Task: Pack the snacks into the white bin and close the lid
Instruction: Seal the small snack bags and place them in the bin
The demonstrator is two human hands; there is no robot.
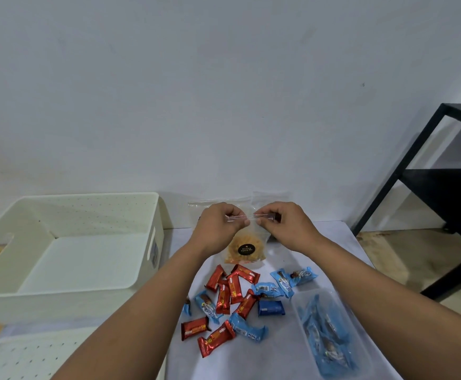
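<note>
At the centre of the frame, a clear zip-top plastic bag of yellow crisps with a round black label (244,246) is held up by its top edge. The strip is pinched by the curled fingers of the left hand (218,223) and of the right hand (284,223) — thumb tips nearly touching at the middle.

The open white perforated plastic bin (67,242) stands at the left of the frame with nothing seen in it, and its white perforated lid (24,357) lies at the lower left. Red-wrapped chocolate bars (224,297) and blue-wrapped snacks (267,290) are scattered on the white bench (347,256) below the bag; more blue packets are held in a clear plastic pouch (325,333) at the lower right.

If the seal is being pressed, a gap may be left — crisps could then be spilled in the bin. Too hard a squeeze might crush them. Whether the strip is already closed cannot be told.
</note>
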